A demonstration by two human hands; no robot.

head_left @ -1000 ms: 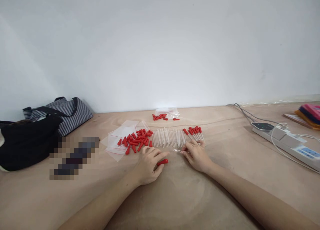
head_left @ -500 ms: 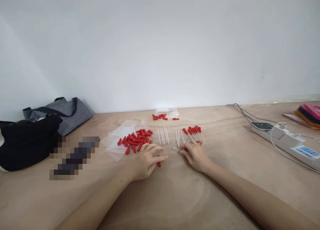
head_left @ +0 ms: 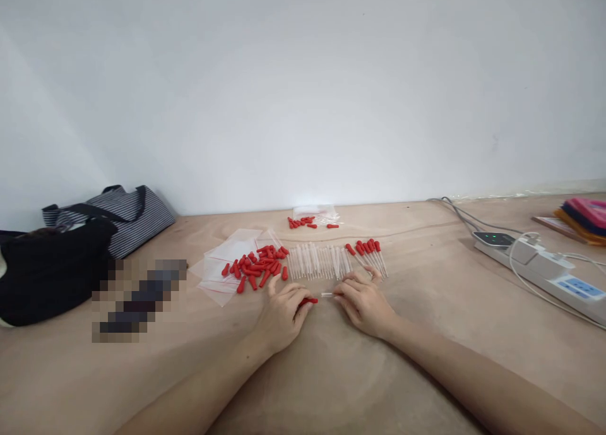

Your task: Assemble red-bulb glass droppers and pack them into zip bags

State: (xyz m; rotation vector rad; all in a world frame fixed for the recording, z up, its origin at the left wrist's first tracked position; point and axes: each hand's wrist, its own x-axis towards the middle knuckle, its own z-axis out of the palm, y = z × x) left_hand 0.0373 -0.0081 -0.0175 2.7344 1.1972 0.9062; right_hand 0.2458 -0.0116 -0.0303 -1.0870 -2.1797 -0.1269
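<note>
Between the fingers of my left hand (head_left: 285,313) is a red rubber dropper bulb (head_left: 309,301), its narrow end pointing right. My right hand (head_left: 363,302) pinches a clear glass pipette tube (head_left: 326,295), whose end points left at the bulb across a small gap. Behind my hands lies a row of clear glass tubes (head_left: 310,261). Several droppers with red bulbs fitted (head_left: 372,249) rest at the row's right end. A pile of loose red bulbs (head_left: 258,264) sits left of the row, partly on clear zip bags (head_left: 213,274).
Farther back, more red bulbs (head_left: 300,222) lie by another clear bag (head_left: 315,211) near the wall. At left are a black cloth item (head_left: 57,271) and a striped bag (head_left: 142,217). A power strip (head_left: 544,277) with cables stands at right, near coloured stacked items (head_left: 584,217).
My left hand has closed on the red bulb and turned it from upright in view to sideways. My right hand has brought the glass tube nearer, its end now facing the bulb.
</note>
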